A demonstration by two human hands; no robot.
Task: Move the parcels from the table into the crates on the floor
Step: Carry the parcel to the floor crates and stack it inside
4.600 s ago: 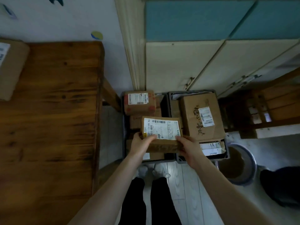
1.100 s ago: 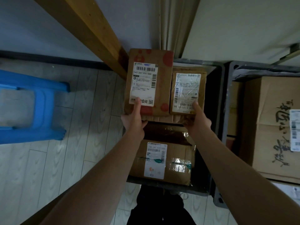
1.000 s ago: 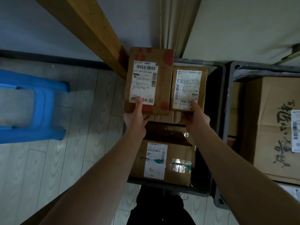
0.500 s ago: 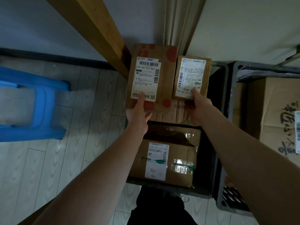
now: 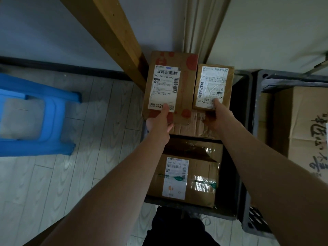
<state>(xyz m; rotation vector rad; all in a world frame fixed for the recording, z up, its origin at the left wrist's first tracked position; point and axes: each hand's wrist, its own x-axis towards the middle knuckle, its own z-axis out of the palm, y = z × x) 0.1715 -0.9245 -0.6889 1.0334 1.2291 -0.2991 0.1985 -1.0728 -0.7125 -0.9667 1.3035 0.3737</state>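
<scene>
A pale plank floor [image 5: 88, 174] is shown, a blue plastic stool [image 5: 53, 112] at left. At centre, over a dark plastic crate [image 5: 229, 183], a red-spotted brown cardboard parcel [image 5: 186, 86] is gripped by the left hand [image 5: 158, 124], a smaller brown cardboard parcel [image 5: 213, 82] by the right hand [image 5: 219, 118], thumbs [image 5: 165, 109] clamped on labels.

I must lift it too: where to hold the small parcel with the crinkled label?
Hold the small parcel by its near short edge, probably from the near side, as the right hand does, thumb on top; the red-spotted parcel lies against its left side.
</scene>
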